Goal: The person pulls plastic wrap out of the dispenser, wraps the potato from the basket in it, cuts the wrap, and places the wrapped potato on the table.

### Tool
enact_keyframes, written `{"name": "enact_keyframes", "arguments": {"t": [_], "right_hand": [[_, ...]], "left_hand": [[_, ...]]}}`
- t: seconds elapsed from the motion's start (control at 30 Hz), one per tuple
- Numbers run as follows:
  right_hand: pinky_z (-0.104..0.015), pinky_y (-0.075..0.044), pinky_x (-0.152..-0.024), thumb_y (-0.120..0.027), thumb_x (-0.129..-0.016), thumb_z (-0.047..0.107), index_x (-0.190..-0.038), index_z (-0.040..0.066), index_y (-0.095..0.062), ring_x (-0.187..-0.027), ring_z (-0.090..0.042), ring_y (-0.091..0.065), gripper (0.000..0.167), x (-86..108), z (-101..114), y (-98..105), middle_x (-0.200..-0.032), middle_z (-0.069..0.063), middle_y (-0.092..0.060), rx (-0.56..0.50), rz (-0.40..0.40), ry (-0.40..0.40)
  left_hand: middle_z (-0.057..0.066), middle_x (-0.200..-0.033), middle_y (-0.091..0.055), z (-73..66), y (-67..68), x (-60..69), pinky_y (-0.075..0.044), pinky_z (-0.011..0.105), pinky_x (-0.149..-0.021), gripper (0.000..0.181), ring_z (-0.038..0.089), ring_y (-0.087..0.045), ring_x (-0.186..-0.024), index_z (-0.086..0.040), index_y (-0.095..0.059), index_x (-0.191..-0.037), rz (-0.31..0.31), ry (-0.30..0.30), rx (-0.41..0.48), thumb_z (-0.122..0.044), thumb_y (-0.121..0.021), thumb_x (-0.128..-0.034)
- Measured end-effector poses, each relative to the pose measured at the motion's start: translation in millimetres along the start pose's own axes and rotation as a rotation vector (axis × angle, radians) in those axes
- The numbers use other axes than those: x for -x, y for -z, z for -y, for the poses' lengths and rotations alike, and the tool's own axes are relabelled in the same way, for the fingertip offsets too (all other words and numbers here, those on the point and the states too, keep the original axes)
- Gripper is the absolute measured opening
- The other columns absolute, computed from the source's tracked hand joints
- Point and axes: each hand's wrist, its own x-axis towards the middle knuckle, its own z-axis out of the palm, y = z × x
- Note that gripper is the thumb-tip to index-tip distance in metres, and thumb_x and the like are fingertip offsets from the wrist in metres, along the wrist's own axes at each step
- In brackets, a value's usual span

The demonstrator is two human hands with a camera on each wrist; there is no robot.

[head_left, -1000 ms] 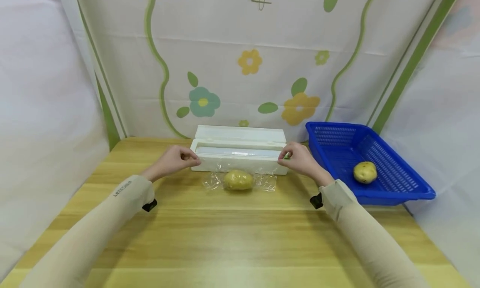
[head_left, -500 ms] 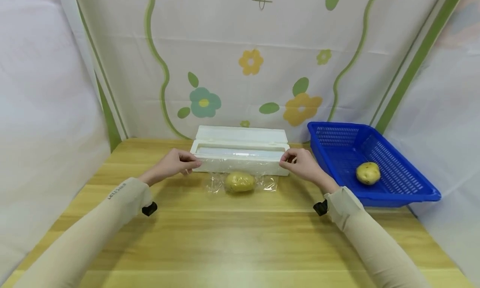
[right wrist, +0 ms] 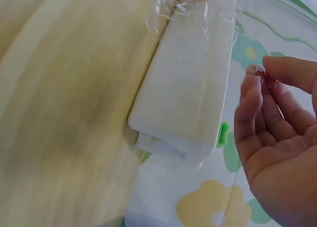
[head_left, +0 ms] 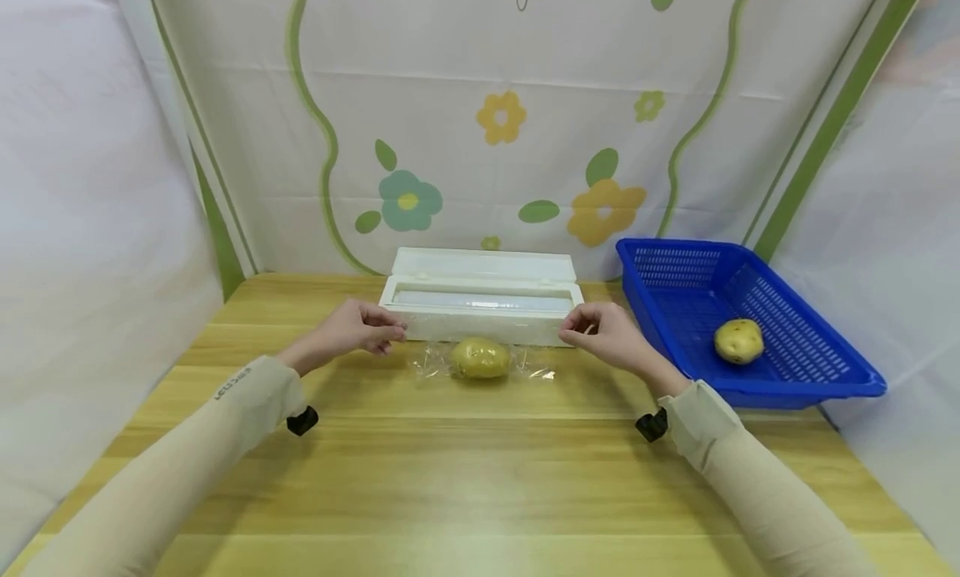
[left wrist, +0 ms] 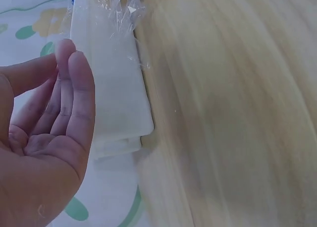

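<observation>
A potato lies on the table in crinkled clear cling film, which spreads out on both sides of it. Right behind it stands a white cling film box, its lid raised at the back and a roll inside. At the box's left front corner my left hand pinches the film between thumb and fingertips. My right hand pinches film at the right front corner; a bit of clear film shows at its fingertips in the right wrist view. Between the hands the film is nearly invisible against the box.
A blue plastic basket stands at the right with a second potato in it. Behind the wooden table hangs a white cloth with printed flowers. A green piece sits on the box's side.
Both hands have lowered slightly since a second ago, and the right hand has shifted a little to the right. The potato and box stay in place; the head view has tilted slightly.
</observation>
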Motion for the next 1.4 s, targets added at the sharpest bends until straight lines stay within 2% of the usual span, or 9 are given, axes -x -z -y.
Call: {"name": "enact_keyframes", "arguments": {"t": [0.17, 0.3, 0.4, 0.57, 0.8, 1.0, 1.17, 1.3, 1.4], "right_hand": [[-0.03, -0.049, -0.053, -0.073, -0.091, 0.012, -0.09, 0.005, -0.073, -0.064, -0.025, -0.06, 0.007, 9.9, -2.5, -0.7, -0.078, -0.008, -0.067, -0.008, 0.044, 0.019], [-0.026, -0.047, -0.052, -0.075, -0.089, 0.01, -0.087, 0.008, -0.074, -0.062, -0.018, -0.058, 0.003, 14.6, -3.6, -2.9, -0.075, 0.002, -0.067, 0.064, 0.03, 0.095], [-0.026, -0.049, -0.056, -0.076, -0.086, 0.006, -0.087, 0.007, -0.074, -0.065, -0.012, -0.058, 0.003, 16.9, -3.1, -6.2, -0.077, 0.007, -0.067, 0.118, 0.02, 0.146], [-0.027, -0.052, -0.062, -0.076, -0.085, -0.002, -0.099, -0.001, -0.073, -0.071, -0.009, -0.06, 0.015, 20.1, -1.3, -12.7, -0.08, 0.005, -0.066, 0.194, 0.031, 0.23], [-0.027, -0.05, -0.057, -0.08, -0.078, -0.006, -0.092, 0.001, -0.077, -0.068, -0.008, -0.058, 0.016, 24.9, 3.5, -15.1, -0.081, 0.002, -0.067, 0.331, 0.051, 0.448], [-0.027, -0.049, -0.056, -0.08, -0.073, -0.008, -0.089, 0.006, -0.079, -0.065, -0.011, -0.057, 0.022, 25.2, 8.4, -19.0, -0.077, 0.001, -0.063, 0.446, 0.08, 0.567], [-0.024, -0.042, -0.051, -0.073, -0.073, -0.01, -0.088, 0.011, -0.081, -0.062, -0.009, -0.048, 0.027, 21.6, 11.0, -26.2, -0.072, 0.004, -0.053, 0.578, 0.174, 0.579], [-0.022, -0.032, -0.049, -0.069, -0.076, -0.012, -0.088, 0.013, -0.081, -0.06, -0.007, -0.035, 0.03, 17.2, 12.3, -30.0, -0.067, 0.008, -0.041, 0.576, 0.289, 0.532], [-0.021, -0.026, -0.05, -0.065, -0.078, -0.016, -0.076, 0.015, -0.076, -0.059, -0.006, -0.029, 0.033, 10.5, 12.8, -33.8, -0.065, 0.009, -0.034, 0.556, 0.376, 0.5]], "left_hand": [[0.03, -0.115, -0.064, 2.7, -5.2, -0.7, -0.052, 0.051, -0.084, 0.044, 0.048, -0.063, -0.098, 0.01, -0.065, -0.119, -0.009, 0.045, 0.058, -0.03, -0.061, -0.0997], [0.031, -0.111, -0.065, 3.7, -12.3, -1.8, -0.052, 0.051, -0.084, 0.054, 0.044, -0.066, -0.094, 0.014, -0.065, -0.112, -0.064, 0.099, 0.093, -0.038, -0.055, -0.1019], [0.03, -0.105, -0.066, 4.0, -18.0, -2.7, -0.054, 0.048, -0.081, 0.044, 0.039, -0.069, -0.089, 0.015, -0.066, -0.109, -0.11, 0.136, 0.086, -0.028, -0.06, -0.1002], [0.027, -0.101, -0.068, 5.7, -23.8, -3.5, -0.055, 0.045, -0.079, 0.027, 0.035, -0.071, -0.086, 0.013, -0.069, -0.11, -0.16, 0.166, 0.075, -0.008, -0.071, -0.0915], [0.023, -0.1, -0.07, 6.8, -22.8, -5.2, -0.053, 0.049, -0.084, 0.03, 0.038, -0.069, -0.091, 0.011, -0.068, -0.112, -0.161, 0.168, 0.045, -0.003, -0.075, -0.0866], [0.021, -0.099, -0.071, 10.8, -20.8, -7.4, -0.055, 0.044, -0.081, 0.029, 0.032, -0.07, -0.088, 0.011, -0.068, -0.113, -0.156, 0.153, -0.035, -0.001, -0.073, -0.088], [0.016, -0.09, -0.073, 16.0, -25.1, -12.3, -0.058, 0.036, -0.07, 0.021, 0.024, -0.071, -0.076, 0.009, -0.072, -0.105, -0.139, 0.094, -0.187, 0.0, -0.074, -0.0859], [0.014, -0.082, -0.073, 21.5, -29.4, -17.6, -0.058, 0.033, -0.064, 0.012, 0.023, -0.07, -0.071, 0.008, -0.075, -0.096, -0.109, 0.044, -0.273, 0.001, -0.075, -0.0851], [0.011, -0.077, -0.072, 23.3, -31.7, -20.3, -0.058, 0.033, -0.062, 0.007, 0.022, -0.069, -0.068, 0.005, -0.076, -0.09, -0.103, 0.033, -0.315, 0.0, -0.076, -0.0846]]}}
